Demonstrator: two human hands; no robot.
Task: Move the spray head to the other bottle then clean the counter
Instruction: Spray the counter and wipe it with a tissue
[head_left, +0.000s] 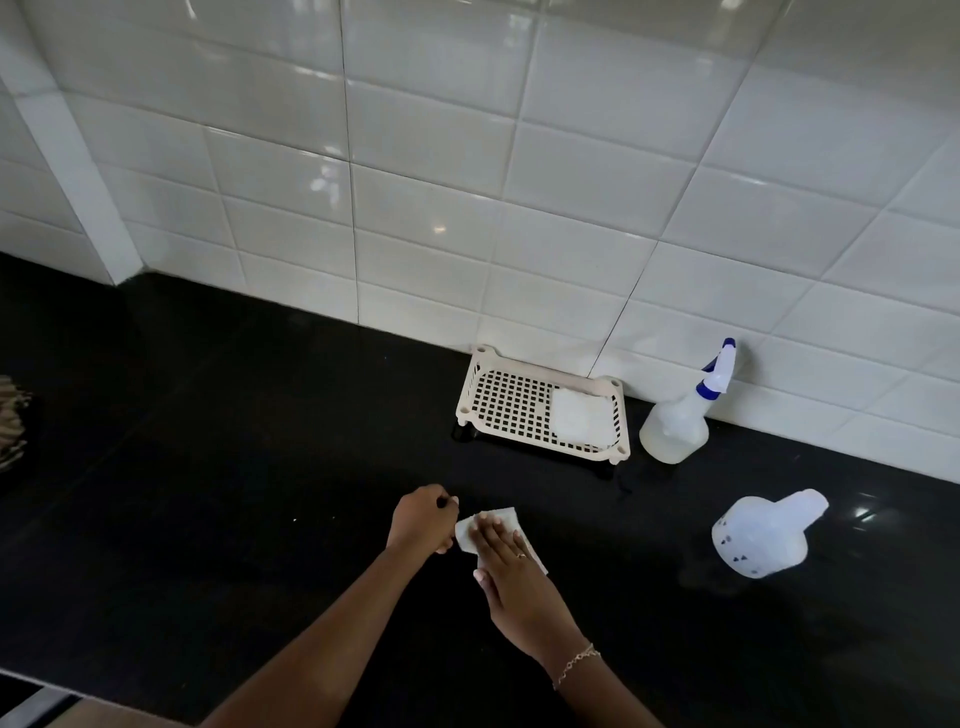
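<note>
Spray head, blue and white, already sits on the bottle standing upright against the tiled wall, at about two o'clock from your hands. The other bottle lies tipped on its side on the table at about three o'clock, neck bare and pointing up toward the wall, well apart from the standing one. So the swap looks done to me, and what you have left is the cleaning.

That part is under way, by the look of it. A white wipe lies flat on the dark table just ahead of you. Your right hand presses on it with straight fingers, palm down, a released grip that pins rather than clasps. Your left hand is curled at the wipe's nine o'clock edge and seems to pinch that edge, though the contact itself is too small to be sure of.

Beyond the wipe, at one o'clock, a cream slotted rack stands by the wall with a pale pad resting in it, just beside the upright bottle. How much of the table has been wiped, I cannot tell.
</note>
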